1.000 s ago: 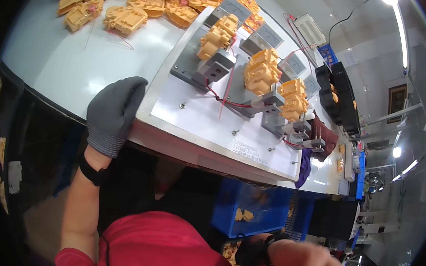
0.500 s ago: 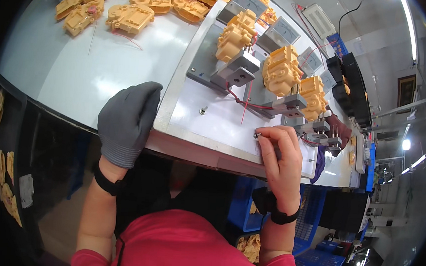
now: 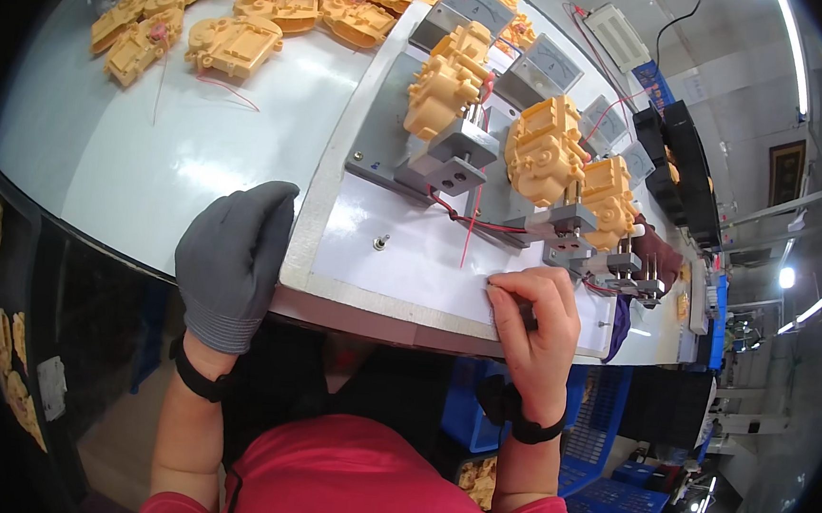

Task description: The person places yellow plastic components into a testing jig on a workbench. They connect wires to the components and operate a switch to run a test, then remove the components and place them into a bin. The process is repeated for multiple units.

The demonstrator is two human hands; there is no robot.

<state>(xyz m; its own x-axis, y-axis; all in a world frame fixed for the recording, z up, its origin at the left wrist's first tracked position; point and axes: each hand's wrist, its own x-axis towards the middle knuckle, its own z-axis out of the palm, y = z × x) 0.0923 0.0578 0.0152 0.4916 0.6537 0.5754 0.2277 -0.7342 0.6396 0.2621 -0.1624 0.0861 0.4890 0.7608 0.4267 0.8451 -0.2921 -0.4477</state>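
Observation:
My left hand (image 3: pixel 231 261), in a grey glove, is curled into a fist at the table's front edge, beside the corner of a white test panel (image 3: pixel 352 276). Nothing shows in it. My bare right hand (image 3: pixel 541 328) is at the panel's front part, thumb and forefinger pinched over a small metal toggle switch that they now hide. A second toggle switch (image 3: pixel 380 243) stands uncovered to the left. Behind, orange plastic gear housings sit on grey fixtures: a left one (image 3: pixel 447 80), a middle one (image 3: pixel 544 150) and a right one (image 3: pixel 608 202).
Analog meters (image 3: pixel 541 70) line the panel's back. Red wires (image 3: pixel 475 225) run between fixtures. Several loose orange housings (image 3: pixel 235 46) lie at the table's far left. Another person's dark-gloved hand (image 3: pixel 659 255) is at the right. Blue crates (image 3: pixel 599 432) stand below the table.
The whole view has shifted slightly, with the panel appearing lower. My right fingertips stay at the switch, whose metal showed earlier and is now covered. My left hand remains a fist.

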